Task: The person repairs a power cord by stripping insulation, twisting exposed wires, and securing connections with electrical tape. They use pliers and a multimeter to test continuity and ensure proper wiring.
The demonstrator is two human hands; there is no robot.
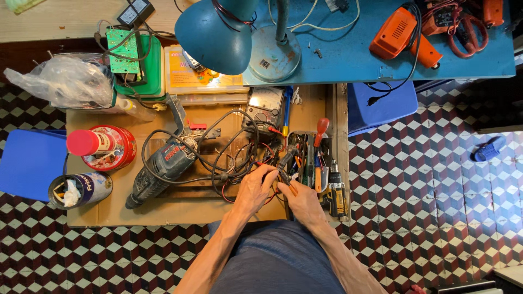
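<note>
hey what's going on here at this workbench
A person seated at a low cardboard-topped table has both hands together over a tangle of wires. The left hand and right hand pinch small probe-like parts where they meet. A grey power drill lies to the left, a tray of screwdrivers to the right, an analog meter just beyond.
</note>
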